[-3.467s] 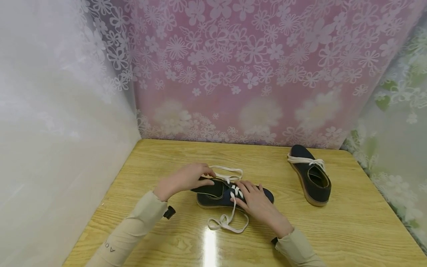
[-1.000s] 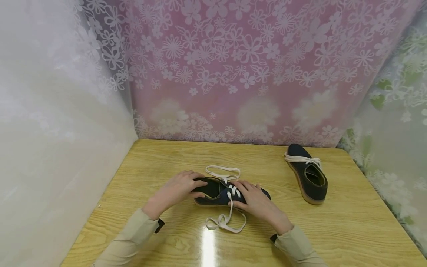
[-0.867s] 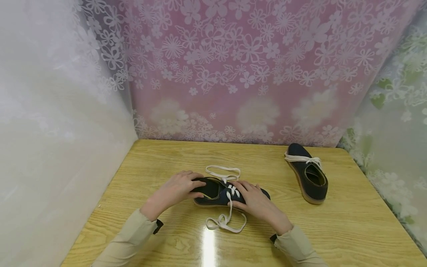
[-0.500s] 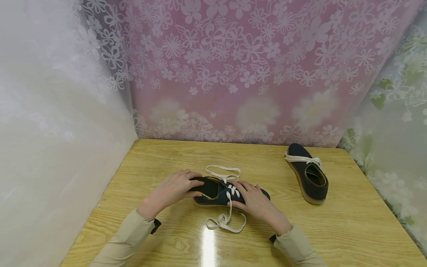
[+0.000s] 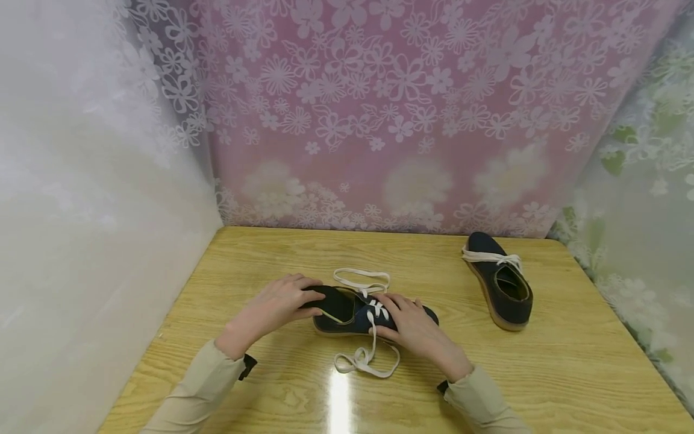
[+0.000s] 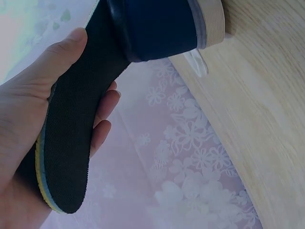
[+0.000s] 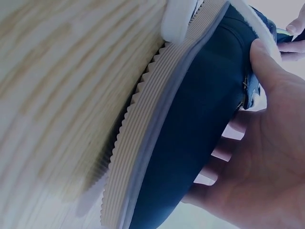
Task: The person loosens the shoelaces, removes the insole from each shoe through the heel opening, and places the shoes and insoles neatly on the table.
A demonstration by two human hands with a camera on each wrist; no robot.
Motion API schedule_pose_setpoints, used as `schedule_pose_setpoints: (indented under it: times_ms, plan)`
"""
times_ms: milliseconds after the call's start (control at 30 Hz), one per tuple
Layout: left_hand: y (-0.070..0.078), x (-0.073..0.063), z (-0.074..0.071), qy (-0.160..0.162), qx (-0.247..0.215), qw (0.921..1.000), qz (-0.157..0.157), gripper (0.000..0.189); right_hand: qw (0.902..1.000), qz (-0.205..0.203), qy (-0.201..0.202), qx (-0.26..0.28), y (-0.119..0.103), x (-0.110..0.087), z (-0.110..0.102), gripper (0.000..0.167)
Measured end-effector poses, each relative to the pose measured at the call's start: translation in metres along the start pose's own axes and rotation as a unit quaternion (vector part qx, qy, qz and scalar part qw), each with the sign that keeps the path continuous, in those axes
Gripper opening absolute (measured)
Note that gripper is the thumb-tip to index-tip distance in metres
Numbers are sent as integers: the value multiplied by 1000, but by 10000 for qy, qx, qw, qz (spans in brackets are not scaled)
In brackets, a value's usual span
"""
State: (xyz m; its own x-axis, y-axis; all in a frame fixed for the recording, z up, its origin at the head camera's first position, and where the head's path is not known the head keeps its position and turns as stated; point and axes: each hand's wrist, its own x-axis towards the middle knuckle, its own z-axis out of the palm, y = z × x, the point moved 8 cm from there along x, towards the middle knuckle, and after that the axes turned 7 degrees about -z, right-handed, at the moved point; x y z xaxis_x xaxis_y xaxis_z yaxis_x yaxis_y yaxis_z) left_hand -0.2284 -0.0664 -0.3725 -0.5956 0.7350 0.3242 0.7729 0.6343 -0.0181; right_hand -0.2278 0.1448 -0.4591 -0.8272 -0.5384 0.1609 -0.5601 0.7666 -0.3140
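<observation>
A navy lace-up shoe (image 5: 364, 323) with white laces (image 5: 374, 363) lies on the wooden table, toe to the right. My left hand (image 5: 275, 306) pinches a black insole (image 6: 76, 109) by its heel end, thumb on one face and fingers behind. This insole slants up out of the shoe's opening over the heel (image 6: 159, 28); its front part is inside and hidden. Across the laced front of the shoe my right hand (image 5: 416, 330) holds the upper, thumb on the near side and fingers over the far side. The ribbed pale sole (image 7: 147, 109) shows in the right wrist view.
A second navy shoe (image 5: 512, 310) stands at the back right, its white laces wrapped around it and tied. Loose lace loops spread on both sides of the first shoe. Floral curtains (image 5: 347, 120) enclose the back and sides of the table (image 5: 260, 253).
Over the last second my left hand has shifted left, drawing the insole's heel end further out beyond the shoe's heel. The right hand has kept its place on the shoe.
</observation>
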Motion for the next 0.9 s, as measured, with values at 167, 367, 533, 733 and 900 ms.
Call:
schedule_pose_setpoints:
  times_ms: [167,367,533,733,900]
  plan:
    - [-7,-3,-4,22,-202,9997,-133,32,9999,13,41,-138,1,0,-1,72]
    - [-16,-8,-10,17,-440,9987,-250,35,9999,-39,18,-114,-2,2,1,72]
    - [-27,-14,-20,210,-718,9965,-379,35,9998,-74,80,-152,-4,2,0,72]
    - [-46,-23,-37,1072,-1141,9845,-788,40,9996,-119,137,-194,-5,2,-1,71]
    - [-55,-23,-31,1371,-728,9806,-1195,43,9998,-76,107,-142,-5,2,1,71]
